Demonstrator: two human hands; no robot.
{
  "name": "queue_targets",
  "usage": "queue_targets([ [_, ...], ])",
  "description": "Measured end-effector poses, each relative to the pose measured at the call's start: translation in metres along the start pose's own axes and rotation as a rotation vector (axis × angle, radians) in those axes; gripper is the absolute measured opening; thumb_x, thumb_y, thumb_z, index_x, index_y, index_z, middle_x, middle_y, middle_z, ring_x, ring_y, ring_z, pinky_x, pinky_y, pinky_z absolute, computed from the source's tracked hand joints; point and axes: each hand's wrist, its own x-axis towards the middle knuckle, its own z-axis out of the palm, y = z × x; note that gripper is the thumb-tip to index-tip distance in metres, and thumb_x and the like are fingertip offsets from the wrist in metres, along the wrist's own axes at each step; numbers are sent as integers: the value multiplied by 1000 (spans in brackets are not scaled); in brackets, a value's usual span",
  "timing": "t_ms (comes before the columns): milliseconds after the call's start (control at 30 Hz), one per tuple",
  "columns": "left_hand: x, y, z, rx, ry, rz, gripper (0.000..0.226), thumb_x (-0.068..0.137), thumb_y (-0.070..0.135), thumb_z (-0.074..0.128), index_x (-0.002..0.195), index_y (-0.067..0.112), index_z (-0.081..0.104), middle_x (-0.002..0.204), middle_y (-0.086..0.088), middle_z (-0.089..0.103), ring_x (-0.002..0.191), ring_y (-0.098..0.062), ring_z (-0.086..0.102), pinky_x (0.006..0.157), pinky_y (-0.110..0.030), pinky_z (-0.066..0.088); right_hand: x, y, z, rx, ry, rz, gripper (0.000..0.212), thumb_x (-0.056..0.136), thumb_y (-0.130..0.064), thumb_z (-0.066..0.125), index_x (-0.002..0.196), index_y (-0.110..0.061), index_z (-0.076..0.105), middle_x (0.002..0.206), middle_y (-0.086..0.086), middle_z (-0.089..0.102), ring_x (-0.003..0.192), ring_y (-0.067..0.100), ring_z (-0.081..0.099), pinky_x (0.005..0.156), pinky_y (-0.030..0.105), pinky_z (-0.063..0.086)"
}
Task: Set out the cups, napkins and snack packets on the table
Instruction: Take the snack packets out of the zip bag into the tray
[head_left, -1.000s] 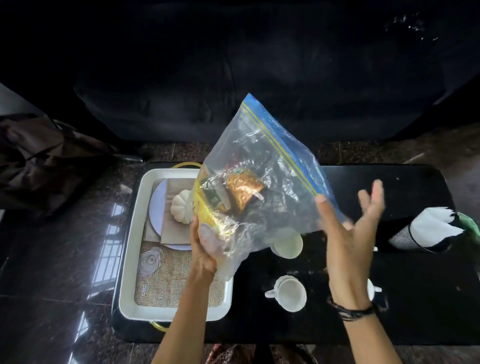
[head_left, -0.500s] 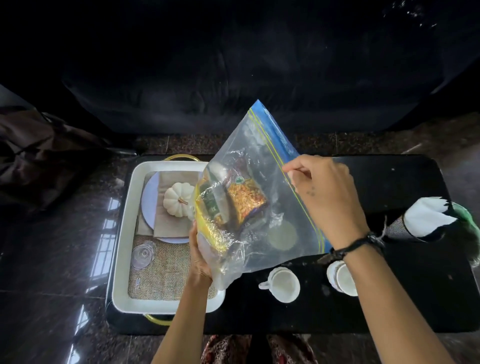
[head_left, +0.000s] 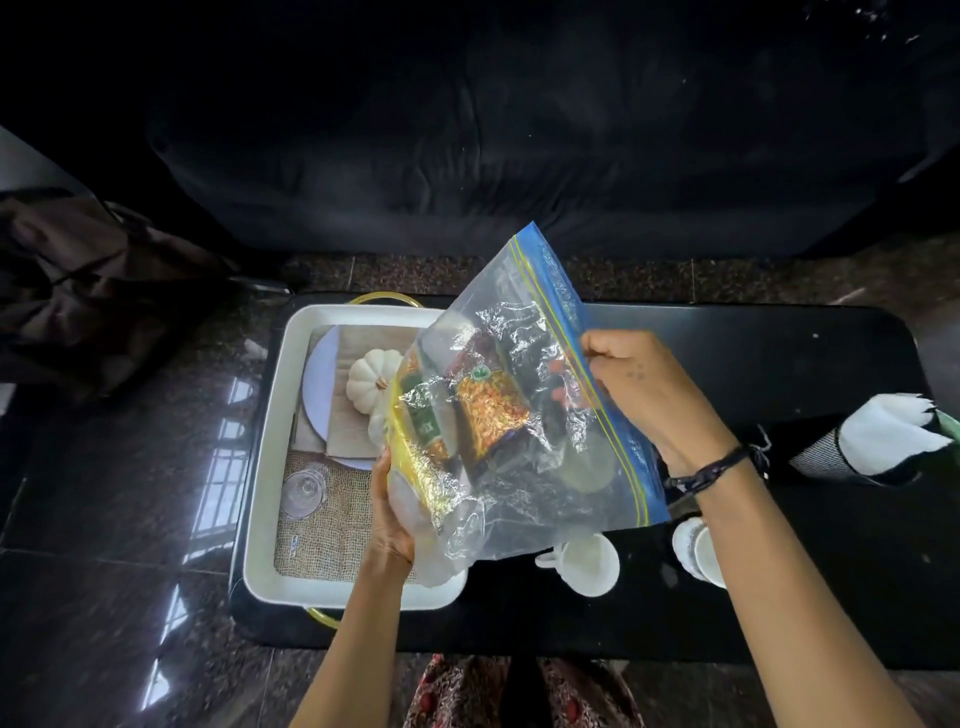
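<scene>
A clear, crinkled plastic zip bag (head_left: 524, 410) with a blue and yellow seal strip hangs tilted above the long black table (head_left: 753, 364), over the right edge of the white rectangular tray (head_left: 265, 467); the left hand (head_left: 392, 514) grips its bunched bottom while the right hand (head_left: 641, 395) pinches the seal strip. It looks light, floppy and slippery, best held at the stiffer seal, with foil snack packets (head_left: 488, 415) loose inside. A round green emblem shows on an orange packet, but no writing is legible; two white handled cups (head_left: 589, 564) sit on the table just beneath the bag.
</scene>
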Motion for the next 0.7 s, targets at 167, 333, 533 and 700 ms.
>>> queue_targets([
  [167, -2, 11, -5, 32, -90, -26, 106, 34, 57, 86, 124, 11, 54, 104, -12, 64, 89, -27, 63, 78, -40, 56, 10, -10, 11, 101, -248, 52, 8, 88, -6, 57, 94, -10, 61, 85, 12, 62, 66, 14, 54, 69, 30, 46],
  [333, -1, 15, -1, 12, -100, -38, 76, 27, 52, 90, 93, 19, 75, 89, -8, 72, 80, -23, 69, 69, -37, 60, 12, -4, 35, -326, -259, 103, 29, 98, 3, 27, 116, -4, 49, 140, 26, 41, 130, 33, 40, 100, 34, 32],
  [533, -3, 19, -10, 19, -8, -40, 93, 27, 51, 90, 108, 15, 64, 93, -9, 66, 84, -24, 62, 79, -39, 53, 23, 4, 56, -213, -56, 75, 36, 94, -10, 44, 58, -11, 45, 64, 2, 49, 60, 15, 44, 56, 28, 33],
  [700, -10, 23, -30, -37, 15, -105, 97, 21, 45, 92, 107, 10, 62, 78, -9, 72, 66, -21, 69, 58, -31, 59, 18, -16, 24, -297, 8, -7, 23, 84, -30, 58, 93, -9, 60, 87, 9, 67, 85, 27, 61, 65, 33, 45],
])
